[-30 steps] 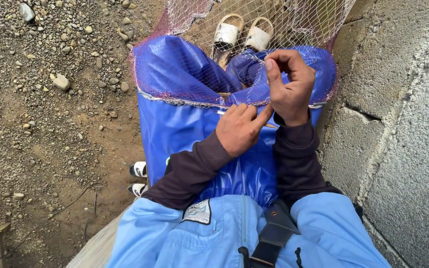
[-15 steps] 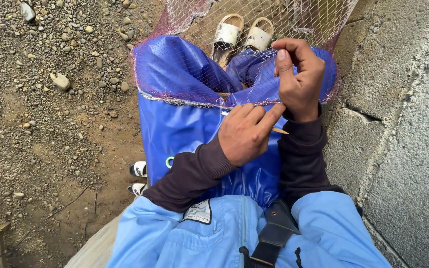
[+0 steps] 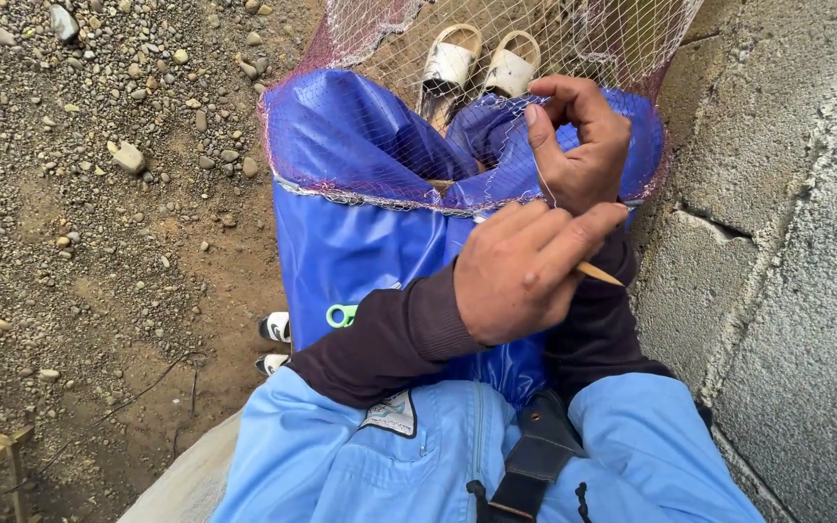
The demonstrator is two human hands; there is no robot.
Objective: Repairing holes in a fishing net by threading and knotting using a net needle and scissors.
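Netting (image 3: 380, 160) lies stretched over the blue apron (image 3: 360, 252) that covers the person's knees, and its corded edge runs across the apron just below the knees. The right hand (image 3: 578, 145), above that edge, is clenched with thumb and forefinger pinching a bit of mesh; a thin pale thread (image 3: 542, 179) runs from the pinch down toward the left hand (image 3: 520, 271). The left hand, just below the edge, is closed on a slim wooden needle (image 3: 601, 274), whose pointed tip sticks out past the fingers toward the concrete wall (image 3: 777, 242). Judging by this, mending is under way at the edge nearest the wall. How much mesh is already repaired and how much is left cannot be told. Beyond the apron, two pale sandals (image 3: 481, 63) show through the net, on gravel (image 3: 99, 145).
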